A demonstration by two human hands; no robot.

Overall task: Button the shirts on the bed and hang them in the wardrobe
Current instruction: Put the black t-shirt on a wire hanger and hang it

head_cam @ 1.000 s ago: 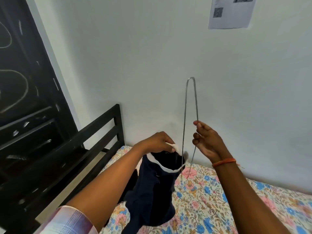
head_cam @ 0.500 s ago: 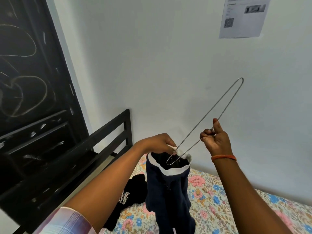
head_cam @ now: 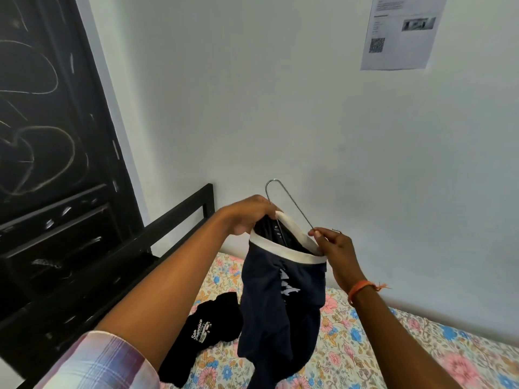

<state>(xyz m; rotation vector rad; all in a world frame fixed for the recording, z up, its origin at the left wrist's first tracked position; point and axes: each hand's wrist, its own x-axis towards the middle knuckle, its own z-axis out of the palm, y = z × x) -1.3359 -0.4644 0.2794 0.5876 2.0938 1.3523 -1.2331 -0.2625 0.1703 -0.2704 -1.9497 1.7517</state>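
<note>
**Hanger entering the collar of the navy shirt**

Head view. At the centre of the frame we see the navy shirt (head_cam: 280,299) held up above the bed (head_cam: 393,346), its white-trimmed collar (head_cam: 283,249) spread open between the two hands. The left hand (head_cam: 247,213), just left of centre, grips the far edge of the collar with curled fingers; we judge that this grip keeps the neck opening wide and the garment hanging free, so that the wire can pass inside. The right hand (head_cam: 334,248), right of centre, pinches the metal hanger (head_cam: 292,204) at its lower end beside the near edge of the collar. One narrow loop of the hanger rises above the left hand, while the other part of the wire runs down into the neck opening; how far it reaches inside we cannot tell. We judge the tilt of the hanger to serve threading one shoulder at a time through the collar. The body of the shirt hangs in loose folds, its hem out of sight at the lower edge. A black shirt (head_cam: 202,332) with white lettering lies crumpled on the floral sheet at lower centre left, well apart from both hands and seemingly not yet handled. A dark wardrobe door (head_cam: 50,136) marked with chalk lines fills the left of the frame beside the black bed frame (head_cam: 179,217). A printed sheet (head_cam: 401,32) is fixed to the wall at upper right.
</note>
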